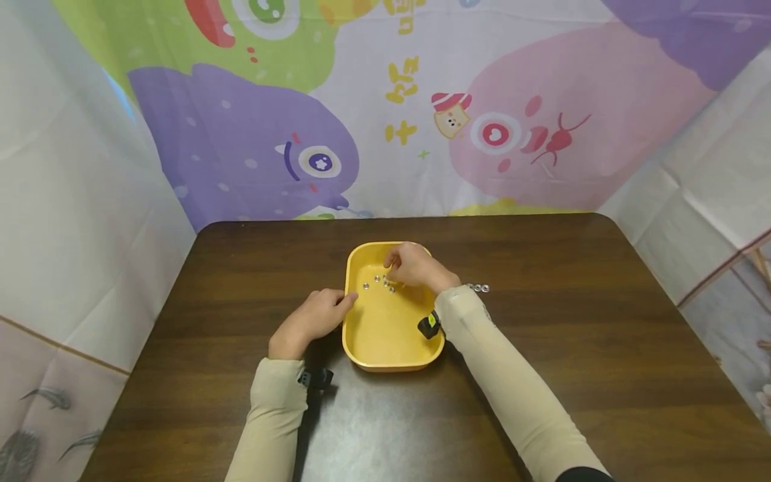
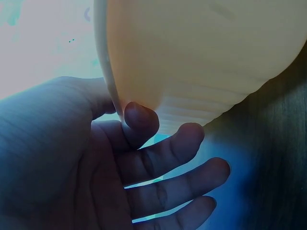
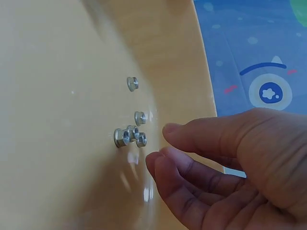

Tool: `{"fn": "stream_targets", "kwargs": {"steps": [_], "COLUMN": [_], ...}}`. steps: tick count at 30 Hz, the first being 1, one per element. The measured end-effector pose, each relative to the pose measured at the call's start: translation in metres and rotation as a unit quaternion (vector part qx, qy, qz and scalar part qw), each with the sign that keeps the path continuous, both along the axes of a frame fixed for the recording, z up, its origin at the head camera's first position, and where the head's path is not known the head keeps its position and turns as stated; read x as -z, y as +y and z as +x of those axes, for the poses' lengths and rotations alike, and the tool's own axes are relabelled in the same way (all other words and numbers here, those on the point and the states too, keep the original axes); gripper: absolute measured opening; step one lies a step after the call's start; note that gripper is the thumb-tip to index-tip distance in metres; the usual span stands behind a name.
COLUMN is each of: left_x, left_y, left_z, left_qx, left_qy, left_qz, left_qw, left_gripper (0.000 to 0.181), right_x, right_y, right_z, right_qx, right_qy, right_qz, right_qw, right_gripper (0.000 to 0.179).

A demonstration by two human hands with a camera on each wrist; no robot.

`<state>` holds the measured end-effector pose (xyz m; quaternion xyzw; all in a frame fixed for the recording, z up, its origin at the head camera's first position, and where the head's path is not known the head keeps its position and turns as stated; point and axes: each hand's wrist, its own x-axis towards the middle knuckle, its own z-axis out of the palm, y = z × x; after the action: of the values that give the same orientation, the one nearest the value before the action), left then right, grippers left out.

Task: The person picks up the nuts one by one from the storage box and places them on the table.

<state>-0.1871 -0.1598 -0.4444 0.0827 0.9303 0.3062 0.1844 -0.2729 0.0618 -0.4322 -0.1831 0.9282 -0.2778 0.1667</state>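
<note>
Left hand (image 1: 314,314) pinches the yellow tray (image 1: 388,341), best held steady, while the right hand (image 1: 415,265), fingertips parted beside the nuts (image 3: 121,138), should pinch one squarely.

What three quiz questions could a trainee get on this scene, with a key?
1. How many metal nuts show inside the yellow tray in the right wrist view?
2. True or false: every nut in the head view lies inside the tray.
3. Which hand grips the tray: A, left; B, right; C, neither?
Key: 1. Five. 2. False; some lie on the table to its right. 3. A, the left hand.
</note>
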Motion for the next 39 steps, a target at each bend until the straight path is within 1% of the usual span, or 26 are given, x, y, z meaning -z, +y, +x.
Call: {"fn": "stream_targets", "kwargs": {"steps": [7, 14, 19, 25, 28, 31, 36, 39], "left_x": [0.0006, 0.0007, 0.0, -0.0007, -0.0006, -0.0002, 0.001, 0.0008], "left_y": [0.0002, -0.001, -0.0011, -0.0003, 0.0004, 0.0008, 0.0008, 0.0007], "left_z": [-0.0005, -0.0006, 0.0, 0.0, 0.0002, 0.0005, 0.0005, 0.0008], "left_qx": [0.003, 0.004, 0.006, 0.012, 0.009, 0.006, 0.009, 0.009], "left_qy": [0.008, 0.014, 0.015, 0.039, 0.045, 0.046, 0.051, 0.053], "left_qz": [0.0, 0.002, 0.002, -0.009, -0.012, -0.011, -0.012, -0.009], "left_qw": [1.0, 0.9999, 0.9999, 0.9991, 0.9989, 0.9989, 0.9986, 0.9985], "left_gripper": [0.042, 0.043, 0.043, 0.042, 0.043, 0.044, 0.044, 0.043], "right_x": [0.0031, 0.0054, 0.0066, 0.005, 0.0052, 0.0058, 0.0055, 0.004], "right_y": [-0.0007, -0.0032, -0.0045, -0.0065, -0.0069, -0.007, -0.0069, -0.0073], "right_z": [0.0011, 0.0028, 0.0043, 0.0054, 0.0052, 0.0053, 0.0072, 0.0086], "right_qx": [-0.008, -0.019, -0.017, -0.015, -0.022, -0.03, -0.039, -0.039], "right_qy": [0.002, -0.003, -0.024, -0.046, -0.046, -0.048, -0.055, -0.06], "right_qz": [0.014, 0.046, 0.057, 0.071, 0.081, 0.08, 0.067, 0.058], "right_qw": [0.9999, 0.9987, 0.9979, 0.9963, 0.9954, 0.9952, 0.9954, 0.9957], "right_gripper": [0.011, 0.001, 0.005, 0.005, 0.004, 0.004, 0.003, 0.002]}}
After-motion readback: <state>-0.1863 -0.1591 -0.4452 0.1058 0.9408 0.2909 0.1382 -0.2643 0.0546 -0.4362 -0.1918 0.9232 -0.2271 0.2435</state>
